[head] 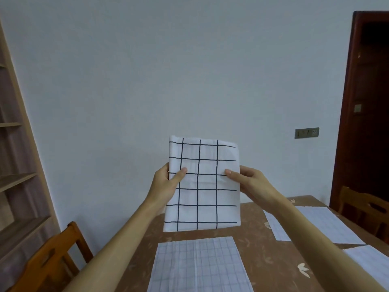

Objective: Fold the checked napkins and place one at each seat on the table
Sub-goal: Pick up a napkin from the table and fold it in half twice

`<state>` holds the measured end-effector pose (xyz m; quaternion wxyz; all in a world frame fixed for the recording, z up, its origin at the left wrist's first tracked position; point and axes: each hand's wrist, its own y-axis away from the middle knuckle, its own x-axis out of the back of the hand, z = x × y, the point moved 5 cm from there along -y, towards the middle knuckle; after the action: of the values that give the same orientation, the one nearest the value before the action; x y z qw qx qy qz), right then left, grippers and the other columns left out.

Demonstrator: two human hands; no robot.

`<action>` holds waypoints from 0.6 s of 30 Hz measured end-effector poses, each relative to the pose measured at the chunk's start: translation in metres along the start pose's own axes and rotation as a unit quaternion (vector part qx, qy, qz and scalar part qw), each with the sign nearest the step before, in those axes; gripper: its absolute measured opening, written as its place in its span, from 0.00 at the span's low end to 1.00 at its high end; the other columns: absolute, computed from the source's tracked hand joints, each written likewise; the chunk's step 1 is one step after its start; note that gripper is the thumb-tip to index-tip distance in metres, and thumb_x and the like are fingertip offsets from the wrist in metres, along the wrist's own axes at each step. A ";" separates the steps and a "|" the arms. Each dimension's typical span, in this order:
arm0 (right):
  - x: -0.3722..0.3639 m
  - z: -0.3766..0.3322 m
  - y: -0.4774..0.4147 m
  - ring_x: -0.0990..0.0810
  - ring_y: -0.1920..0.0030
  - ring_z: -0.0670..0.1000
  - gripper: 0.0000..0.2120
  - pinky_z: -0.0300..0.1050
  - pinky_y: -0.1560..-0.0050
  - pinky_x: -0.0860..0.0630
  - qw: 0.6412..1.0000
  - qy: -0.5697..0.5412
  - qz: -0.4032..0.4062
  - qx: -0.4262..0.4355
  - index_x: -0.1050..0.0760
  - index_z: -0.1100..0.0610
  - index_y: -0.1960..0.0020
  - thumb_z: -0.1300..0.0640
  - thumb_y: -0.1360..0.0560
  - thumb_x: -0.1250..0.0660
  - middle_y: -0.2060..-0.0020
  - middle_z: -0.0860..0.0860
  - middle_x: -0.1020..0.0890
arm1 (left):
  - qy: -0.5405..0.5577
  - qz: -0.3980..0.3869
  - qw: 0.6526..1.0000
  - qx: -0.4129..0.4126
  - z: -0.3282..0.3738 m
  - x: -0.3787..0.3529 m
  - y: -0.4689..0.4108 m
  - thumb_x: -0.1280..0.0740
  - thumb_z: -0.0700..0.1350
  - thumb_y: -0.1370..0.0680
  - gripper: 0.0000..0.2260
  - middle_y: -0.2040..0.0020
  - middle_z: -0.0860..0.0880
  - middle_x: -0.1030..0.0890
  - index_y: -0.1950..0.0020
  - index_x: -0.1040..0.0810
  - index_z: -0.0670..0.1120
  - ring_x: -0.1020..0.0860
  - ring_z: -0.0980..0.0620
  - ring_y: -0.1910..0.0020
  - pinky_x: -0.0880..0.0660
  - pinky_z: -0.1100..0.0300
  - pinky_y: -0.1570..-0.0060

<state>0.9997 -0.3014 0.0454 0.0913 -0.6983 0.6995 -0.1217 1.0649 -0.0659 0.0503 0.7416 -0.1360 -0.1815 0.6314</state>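
A faint checked cloth [199,264] is lying flat on the brown surface [261,260]. Above it, the left hand [166,184] and right hand [250,182] are holding up the folded napkin [203,184], fingers [228,172] pinching its side edges.

Pale wall [189,70], wood shelves [14,180] left, dark doorway [370,102] right, 2 chairs [56,256] flanking the brown bench [259,256].
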 end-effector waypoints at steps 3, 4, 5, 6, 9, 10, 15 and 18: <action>-0.010 0.002 0.000 0.14 0.44 0.52 0.15 0.57 0.37 0.21 1.000 0.015 -0.011 -0.010 0.20 0.54 0.39 0.51 0.24 0.28 0.44 0.50 0.14 | 0.018 -0.007 1.000 0.014 -0.001 -0.004 0.001 0.31 0.47 0.20 0.11 0.43 0.53 0.15 0.38 0.20 0.51 0.17 0.52 0.42 0.22 0.47 0.37; -0.012 0.002 0.000 0.14 0.44 0.52 0.17 0.57 0.38 0.21 1.000 0.018 -0.013 -0.010 0.21 0.53 0.38 0.50 0.25 0.27 0.44 0.49 0.14 | 0.029 -0.011 0.999 0.023 -0.001 -0.005 0.001 0.31 0.46 0.20 0.11 0.43 0.52 0.15 0.37 0.20 0.50 0.17 0.52 0.42 0.22 0.47 0.37; -0.014 0.003 0.000 0.14 0.44 0.53 0.18 0.58 0.39 0.20 1.000 0.014 -0.016 -0.015 0.22 0.53 0.37 0.49 0.25 0.27 0.44 0.50 0.14 | 0.040 -0.016 0.999 0.031 -0.001 -0.006 0.001 0.32 0.46 0.20 0.12 0.43 0.51 0.15 0.37 0.20 0.49 0.17 0.51 0.42 0.23 0.46 0.37; -0.015 0.004 0.000 0.14 0.44 0.54 0.19 0.58 0.40 0.20 1.000 0.006 -0.020 -0.022 0.22 0.54 0.37 0.49 0.25 0.27 0.44 0.51 0.14 | 0.048 -0.022 0.998 0.039 -0.001 -0.006 0.001 0.32 0.47 0.20 0.12 0.42 0.50 0.15 0.36 0.21 0.48 0.17 0.50 0.41 0.23 0.45 0.36; -0.020 0.003 0.001 0.14 0.45 0.55 0.18 0.57 0.41 0.20 0.999 -0.008 -0.028 -0.037 0.20 0.57 0.38 0.50 0.25 0.27 0.46 0.53 0.13 | 0.058 -0.050 0.995 0.066 0.000 -0.008 0.002 0.35 0.48 0.18 0.14 0.40 0.48 0.16 0.34 0.22 0.46 0.19 0.47 0.39 0.25 0.43 0.35; -0.022 0.003 0.002 0.13 0.46 0.55 0.17 0.56 0.42 0.19 0.999 -0.009 -0.028 -0.039 0.20 0.57 0.39 0.51 0.25 0.26 0.47 0.53 0.13 | 0.066 -0.064 0.993 0.075 0.000 -0.010 0.003 0.36 0.48 0.18 0.14 0.40 0.47 0.16 0.34 0.23 0.46 0.19 0.47 0.39 0.24 0.43 0.35; -0.024 0.001 0.003 0.13 0.49 0.54 0.15 0.53 0.47 0.17 1.000 -0.010 0.008 -0.022 0.18 0.57 0.42 0.52 0.25 0.26 0.49 0.53 0.12 | 0.056 -0.107 0.989 0.081 -0.002 -0.014 0.007 0.33 0.52 0.20 0.16 0.41 0.49 0.15 0.35 0.21 0.47 0.18 0.48 0.40 0.22 0.46 0.38; -0.020 0.002 0.002 0.12 0.51 0.54 0.15 0.54 0.47 0.17 0.999 -0.011 0.042 -0.010 0.18 0.56 0.43 0.50 0.26 0.26 0.50 0.52 0.12 | 0.009 -0.096 0.994 0.056 -0.004 -0.014 0.011 0.28 0.51 0.23 0.15 0.43 0.51 0.14 0.38 0.20 0.50 0.16 0.51 0.43 0.20 0.53 0.43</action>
<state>0.9981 -0.2816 0.0423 0.0970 -0.6704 0.7284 -0.1030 1.0552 -0.0773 0.0412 0.8068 -0.0821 -0.1510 0.5653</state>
